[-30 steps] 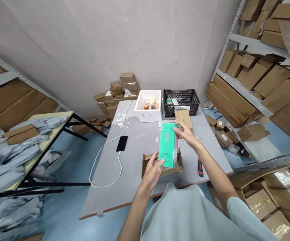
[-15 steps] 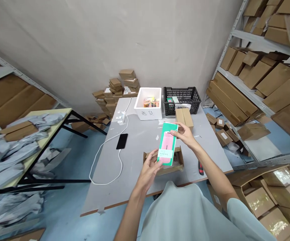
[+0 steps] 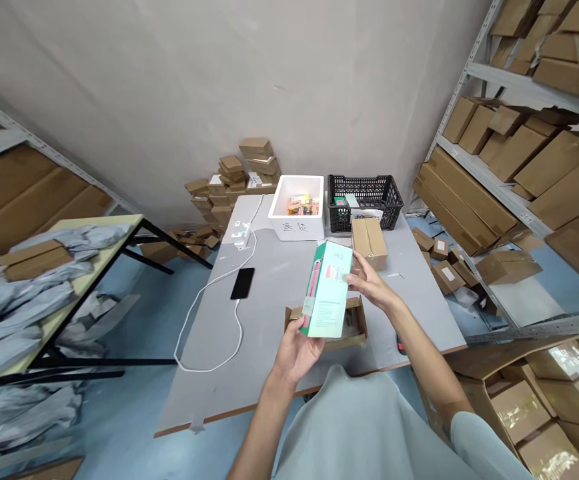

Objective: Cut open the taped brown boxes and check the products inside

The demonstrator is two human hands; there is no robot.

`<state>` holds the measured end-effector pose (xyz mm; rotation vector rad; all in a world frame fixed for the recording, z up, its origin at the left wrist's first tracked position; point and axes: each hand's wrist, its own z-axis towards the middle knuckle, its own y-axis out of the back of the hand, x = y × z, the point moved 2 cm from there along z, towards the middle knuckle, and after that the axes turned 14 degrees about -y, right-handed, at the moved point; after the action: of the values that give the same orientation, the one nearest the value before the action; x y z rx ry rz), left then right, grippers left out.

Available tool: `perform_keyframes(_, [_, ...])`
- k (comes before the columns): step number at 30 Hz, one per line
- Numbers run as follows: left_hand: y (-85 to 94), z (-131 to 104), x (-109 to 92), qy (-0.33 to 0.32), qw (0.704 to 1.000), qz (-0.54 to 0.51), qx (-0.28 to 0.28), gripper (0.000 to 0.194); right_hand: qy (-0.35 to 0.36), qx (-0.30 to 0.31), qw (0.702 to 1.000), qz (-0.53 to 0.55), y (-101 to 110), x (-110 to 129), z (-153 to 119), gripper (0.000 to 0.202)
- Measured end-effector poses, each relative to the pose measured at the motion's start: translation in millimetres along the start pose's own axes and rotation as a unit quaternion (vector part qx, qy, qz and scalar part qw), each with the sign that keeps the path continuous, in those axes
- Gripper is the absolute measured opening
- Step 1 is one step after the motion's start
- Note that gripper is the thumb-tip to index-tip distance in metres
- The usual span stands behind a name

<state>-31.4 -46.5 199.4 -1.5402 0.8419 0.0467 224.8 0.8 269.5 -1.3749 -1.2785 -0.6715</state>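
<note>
- Behind a pale grey rectangular tabletop (image 3: 274, 280), a plain grey wall (image 3: 219, 80) is rising; a white metal rack (image 3: 499, 75) of brown boxes is standing on the right.
- Above the tabletop, near its front edge, a person is holding up a tall green-and-mint cardboard carton (image 3: 330, 300), tilted, its pale printed face and narrow pink-patterned side showing.
- At the carton's lower left corner, the bare left hand (image 3: 297, 353) is clamping on, thumb against the narrow side, fingers partly hidden underneath.
- At the upper right edge, the bare right hand (image 3: 373, 288) is gripping too, thumb lying on the pale face, other fingers mostly hidden.
- Below the carton, an open brown cardboard box (image 3: 353, 341) is sitting; a black smartphone (image 3: 242, 283) is lying to the left.
- Farther back, a white foam tub (image 3: 297, 230) and a black plastic crate (image 3: 339, 219) are standing.
- For steady handling, both hands are probably best pressing lightly at opposite corners, thumbs clear of the printing, card uncrushed.
</note>
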Motion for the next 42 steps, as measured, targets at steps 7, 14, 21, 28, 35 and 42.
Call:
perform_keyframes(7, [-18.7, 7.9, -8.1, -0.079, 0.972, 0.208, -0.073, 0.073, 0.005, -0.077, 0.996, -0.053, 6.8, -3.2, 6.4, 0.096])
perform_keyframes(14, [-19.6, 12.6, -7.3, -0.09, 0.958, 0.26, -0.083, 0.074, -0.003, -0.093, 0.994, -0.063, 14.6, -9.3, 14.0, 0.108])
perform_keyframes(21, [-3.3, 15.9, -5.1, -0.014, 0.989, 0.136, -0.054, 0.052, -0.036, -0.014, 0.999, -0.015, 8.6, -15.5, 6.7, 0.105])
perform_keyframes(28, [-10.3, 19.9, -21.5, -0.071, 0.957, 0.275, -0.05, 0.081, -0.028, -0.134, 0.988, -0.076, -0.2, -24.1, 14.9, 0.114])
perform_keyframes(35, [13.1, 12.9, -30.9, -0.027, 0.985, 0.163, -0.05, 0.061, -0.024, -0.097, 0.994, -0.037, -19.6, -31.2, 13.7, 0.098])
perform_keyframes(42, [28.8, 6.9, -43.2, 0.049, 0.988, 0.147, -0.019, 0.05, -0.057, -0.095, 0.994, -0.016, -49.9, -48.3, 8.6, 0.105])
